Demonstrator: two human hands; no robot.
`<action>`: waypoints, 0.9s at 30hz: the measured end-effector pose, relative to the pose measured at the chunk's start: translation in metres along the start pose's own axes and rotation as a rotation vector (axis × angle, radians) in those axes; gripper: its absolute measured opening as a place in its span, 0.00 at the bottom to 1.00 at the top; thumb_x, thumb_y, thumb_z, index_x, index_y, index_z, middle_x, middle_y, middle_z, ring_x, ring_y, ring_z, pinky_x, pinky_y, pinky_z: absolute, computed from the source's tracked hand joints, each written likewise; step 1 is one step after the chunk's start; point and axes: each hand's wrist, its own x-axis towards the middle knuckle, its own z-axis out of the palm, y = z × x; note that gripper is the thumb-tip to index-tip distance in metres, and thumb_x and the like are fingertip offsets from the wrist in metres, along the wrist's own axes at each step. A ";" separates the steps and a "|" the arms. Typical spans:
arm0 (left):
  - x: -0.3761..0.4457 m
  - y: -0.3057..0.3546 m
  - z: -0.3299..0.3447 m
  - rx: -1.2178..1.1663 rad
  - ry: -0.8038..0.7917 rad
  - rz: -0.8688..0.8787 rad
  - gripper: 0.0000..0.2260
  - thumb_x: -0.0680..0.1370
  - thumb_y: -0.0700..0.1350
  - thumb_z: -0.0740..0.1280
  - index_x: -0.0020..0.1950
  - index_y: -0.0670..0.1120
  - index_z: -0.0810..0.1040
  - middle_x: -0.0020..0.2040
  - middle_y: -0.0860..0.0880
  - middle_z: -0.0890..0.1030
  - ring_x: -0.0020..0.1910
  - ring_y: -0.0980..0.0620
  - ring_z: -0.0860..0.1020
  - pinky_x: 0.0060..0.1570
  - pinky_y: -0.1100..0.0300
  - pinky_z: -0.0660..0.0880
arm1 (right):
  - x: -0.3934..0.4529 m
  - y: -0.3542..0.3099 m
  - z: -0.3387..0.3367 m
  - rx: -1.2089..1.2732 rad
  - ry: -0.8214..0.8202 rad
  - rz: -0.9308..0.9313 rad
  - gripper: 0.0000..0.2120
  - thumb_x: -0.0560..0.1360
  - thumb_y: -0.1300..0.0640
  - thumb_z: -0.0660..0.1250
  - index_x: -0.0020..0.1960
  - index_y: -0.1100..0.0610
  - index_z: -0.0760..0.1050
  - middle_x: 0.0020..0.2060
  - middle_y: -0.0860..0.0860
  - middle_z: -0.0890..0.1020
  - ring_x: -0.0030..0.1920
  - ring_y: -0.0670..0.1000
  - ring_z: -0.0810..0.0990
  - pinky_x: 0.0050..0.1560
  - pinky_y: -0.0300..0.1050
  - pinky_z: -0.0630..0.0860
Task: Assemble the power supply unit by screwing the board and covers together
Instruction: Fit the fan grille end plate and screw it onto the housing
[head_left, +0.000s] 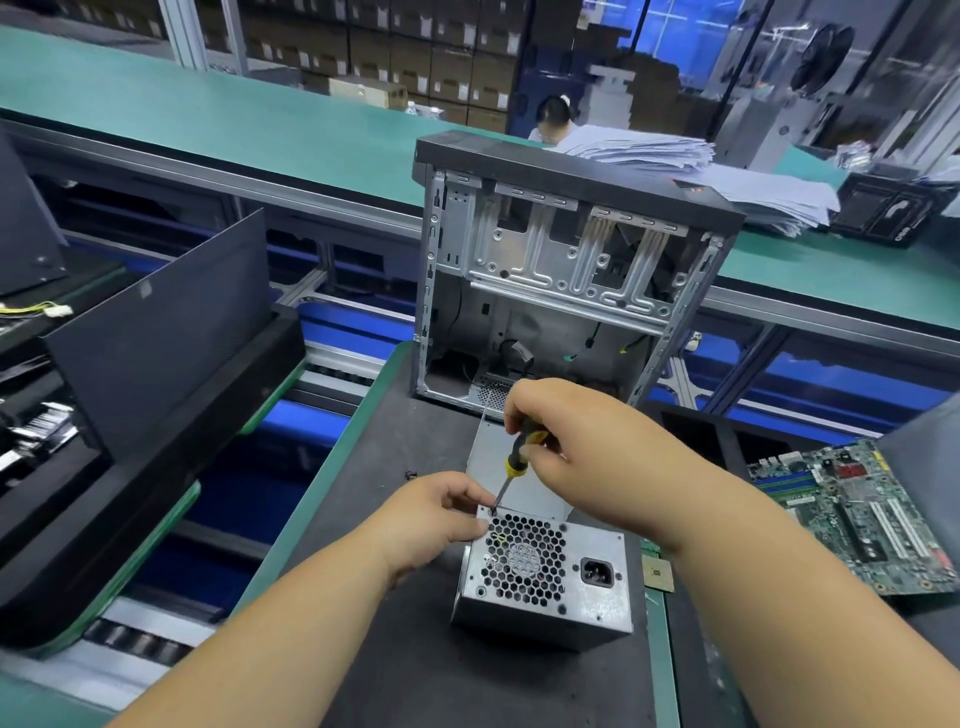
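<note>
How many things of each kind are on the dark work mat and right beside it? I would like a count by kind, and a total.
Power supply unit: 1
Screwdriver: 1
Open computer case: 1
Motherboard: 1
Small square chip: 1
Total: 5

The loose dark bits on the mat are too small to identify, so they are not counted.

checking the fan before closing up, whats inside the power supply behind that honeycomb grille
Through the honeycomb grille of the power supply unit a round fan hub and a yellow wire show. Anything deeper inside is hidden by the metal covers.
</note>
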 end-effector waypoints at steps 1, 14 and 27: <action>0.000 0.000 0.000 -0.008 0.002 -0.006 0.11 0.72 0.37 0.73 0.46 0.54 0.85 0.41 0.52 0.82 0.38 0.61 0.79 0.40 0.69 0.73 | 0.001 -0.002 -0.002 -0.009 -0.030 -0.012 0.10 0.76 0.61 0.61 0.49 0.45 0.69 0.46 0.41 0.75 0.46 0.46 0.76 0.46 0.48 0.76; 0.007 -0.002 0.005 -0.087 0.023 -0.027 0.12 0.73 0.32 0.71 0.43 0.50 0.85 0.40 0.48 0.79 0.37 0.55 0.77 0.39 0.66 0.73 | 0.019 -0.013 0.005 -0.410 0.057 0.251 0.24 0.80 0.36 0.52 0.34 0.51 0.65 0.30 0.47 0.72 0.31 0.50 0.71 0.29 0.42 0.63; 0.010 -0.006 0.006 -0.063 0.045 -0.009 0.11 0.72 0.33 0.72 0.46 0.49 0.84 0.37 0.51 0.79 0.32 0.61 0.76 0.35 0.70 0.71 | 0.017 -0.011 0.009 -0.324 0.120 0.188 0.14 0.79 0.40 0.57 0.42 0.49 0.68 0.33 0.46 0.77 0.37 0.52 0.76 0.30 0.42 0.65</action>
